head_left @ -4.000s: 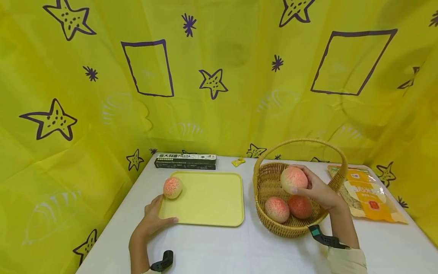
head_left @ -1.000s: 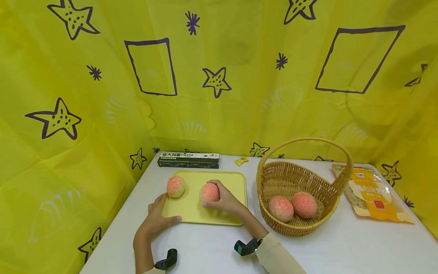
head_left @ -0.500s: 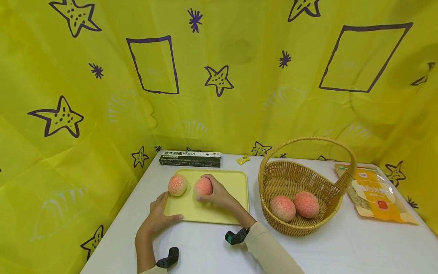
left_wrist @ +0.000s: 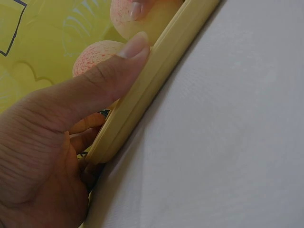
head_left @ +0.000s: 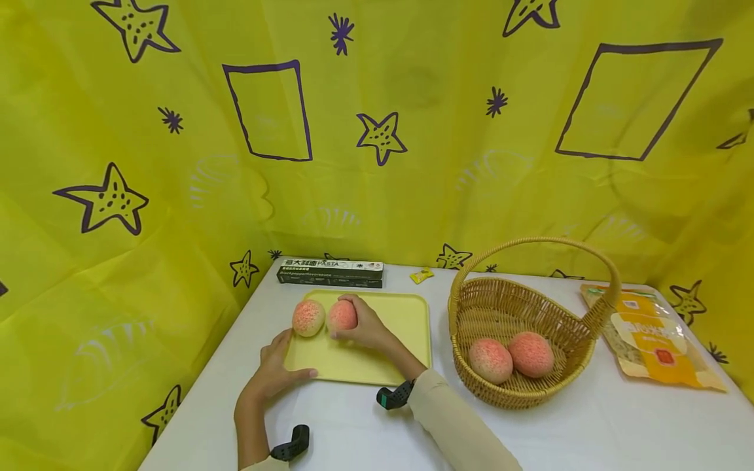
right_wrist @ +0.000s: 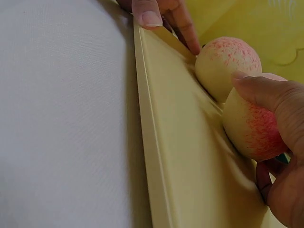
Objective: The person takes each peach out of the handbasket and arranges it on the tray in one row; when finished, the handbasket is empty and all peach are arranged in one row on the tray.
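Observation:
My right hand [head_left: 368,327] grips a pink-speckled peach [head_left: 341,316] over the back left of the yellow tray [head_left: 350,364]. Close beside it, a second peach [head_left: 308,318] lies at the tray's far left corner. In the right wrist view, the held peach [right_wrist: 254,126] appears to touch the other peach [right_wrist: 228,64] or nearly so. My left hand [head_left: 273,373] holds the tray's near left corner. Its thumb lies on the front rim [left_wrist: 137,90] in the left wrist view, with the fingers along the left side. The held peach's underside is partly hidden.
Right of the tray stands a wicker basket [head_left: 501,304] with a tall handle, containing two peaches [head_left: 491,360]. A pasta box [head_left: 330,273] lies behind the tray, beside a small yellow packet [head_left: 421,275]. An orange food bag [head_left: 654,337] lies far right. Yellow curtain surrounds the white table.
My right hand has carried a peach from the basket leftward to the tray, closing up on the other peach there. The left hand keeps its place on the tray; the head view has shifted slightly.

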The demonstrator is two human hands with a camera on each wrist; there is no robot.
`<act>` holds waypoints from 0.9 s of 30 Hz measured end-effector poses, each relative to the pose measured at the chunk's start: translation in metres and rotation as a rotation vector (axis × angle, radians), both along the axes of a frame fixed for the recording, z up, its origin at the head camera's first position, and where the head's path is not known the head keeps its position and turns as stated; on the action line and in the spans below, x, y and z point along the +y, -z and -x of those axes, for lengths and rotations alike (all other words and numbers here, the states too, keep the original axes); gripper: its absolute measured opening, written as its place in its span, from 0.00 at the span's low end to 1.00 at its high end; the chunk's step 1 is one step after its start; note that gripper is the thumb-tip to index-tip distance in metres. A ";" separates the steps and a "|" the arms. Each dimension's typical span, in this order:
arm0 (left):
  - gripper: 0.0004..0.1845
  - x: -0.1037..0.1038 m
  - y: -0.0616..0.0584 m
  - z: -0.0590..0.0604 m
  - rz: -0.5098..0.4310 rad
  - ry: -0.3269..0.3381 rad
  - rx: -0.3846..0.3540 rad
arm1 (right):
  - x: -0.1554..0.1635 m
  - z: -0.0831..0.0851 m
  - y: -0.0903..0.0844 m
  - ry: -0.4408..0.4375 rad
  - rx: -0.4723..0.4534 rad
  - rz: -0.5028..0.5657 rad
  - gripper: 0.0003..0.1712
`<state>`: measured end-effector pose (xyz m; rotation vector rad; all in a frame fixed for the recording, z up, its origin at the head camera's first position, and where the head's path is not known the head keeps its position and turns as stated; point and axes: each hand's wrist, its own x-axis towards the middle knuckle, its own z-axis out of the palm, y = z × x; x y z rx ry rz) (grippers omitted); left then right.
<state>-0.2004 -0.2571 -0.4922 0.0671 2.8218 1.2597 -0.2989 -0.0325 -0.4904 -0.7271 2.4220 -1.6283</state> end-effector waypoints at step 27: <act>0.60 0.000 0.001 0.000 0.023 0.005 0.008 | -0.001 -0.001 0.004 0.006 -0.047 -0.040 0.48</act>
